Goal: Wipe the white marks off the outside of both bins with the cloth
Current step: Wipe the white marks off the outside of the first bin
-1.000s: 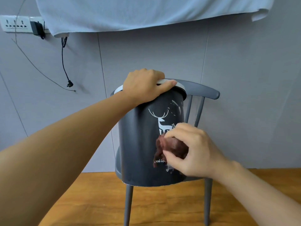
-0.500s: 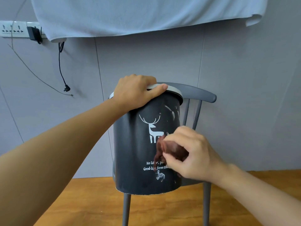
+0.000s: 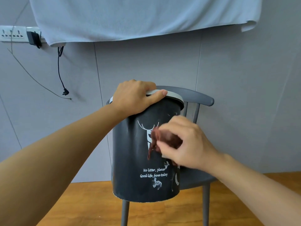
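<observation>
- The left hand (image 3: 136, 97) reaches in from the lower left on an outstretched bare forearm; its palm lies over the near left part of the bin's top, fingers curled over the pale grey rim (image 3: 175, 95) and thumb stretched along the rim's front edge; it grips the rim.
- The right hand (image 3: 185, 142) comes in from the lower right, wrist bent toward the bin's front; its fingers and thumb are bunched round a crumpled reddish-brown cloth (image 3: 160, 138), pinching it against the bin's wall; the hand is somewhat blurred.
- The cloth sits at the fingertips, pressed on the dark grey bin (image 3: 130, 160) about mid-height, over the body of the white deer print (image 3: 147, 128); a thin tail of cloth hangs down just left of the thumb.
- The bin stands on the seat of a grey chair (image 3: 202, 97), tilted a little, its base overhanging the seat's front edge; white lettering (image 3: 154, 172) runs below the cloth.
- White smudges (image 3: 157, 184) show near the bottom of the bin, below the lettering and apart from the cloth; a curved white streak (image 3: 176, 179) lies to their right; fainter flecks sit high on the wall near the rim.
</observation>
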